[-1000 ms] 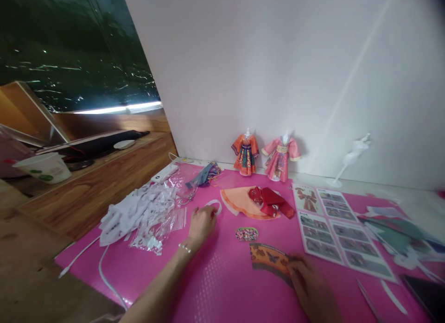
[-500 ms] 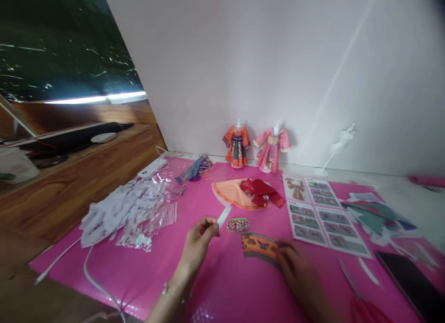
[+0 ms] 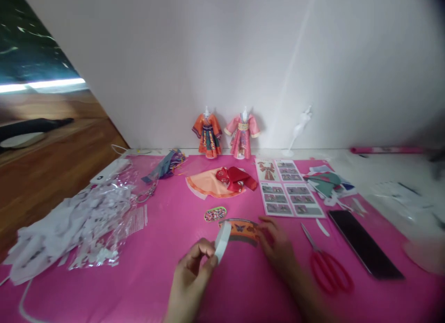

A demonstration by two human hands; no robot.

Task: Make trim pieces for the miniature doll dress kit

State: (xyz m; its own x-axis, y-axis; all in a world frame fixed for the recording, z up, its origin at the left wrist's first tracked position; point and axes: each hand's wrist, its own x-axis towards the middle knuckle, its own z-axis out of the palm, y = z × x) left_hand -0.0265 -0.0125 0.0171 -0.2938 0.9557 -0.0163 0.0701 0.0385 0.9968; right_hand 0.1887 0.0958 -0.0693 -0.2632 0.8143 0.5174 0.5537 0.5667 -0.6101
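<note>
My left hand [image 3: 193, 272] is closed, pinching a curved white strip [image 3: 222, 242] between thumb and fingertips. The strip stands up and, from this view, covers part of the left end of an orange and grey fabric piece [image 3: 239, 228] with a butterfly print. My right hand [image 3: 276, 244] has its fingers closed on the right end of that fabric piece. Just behind lies a small oval case of colourful beads [image 3: 215, 214]. Farther back is a peach semicircle of cloth [image 3: 203, 181], partly covered by a red garment [image 3: 234, 178].
Two dressed miniature mannequins, orange [image 3: 208, 135] and pink [image 3: 242, 135], stand by the wall near a bare white one [image 3: 301, 126]. To the right are an instruction sheet [image 3: 292, 200], red-handled scissors [image 3: 330, 269] and a black phone [image 3: 363, 244]. White fabric and plastic [image 3: 79, 225] lie left.
The view has turned right, so everything sits farther left in it. The white strip in my left hand now overlaps the patterned fabric piece; earlier it was apart from it.
</note>
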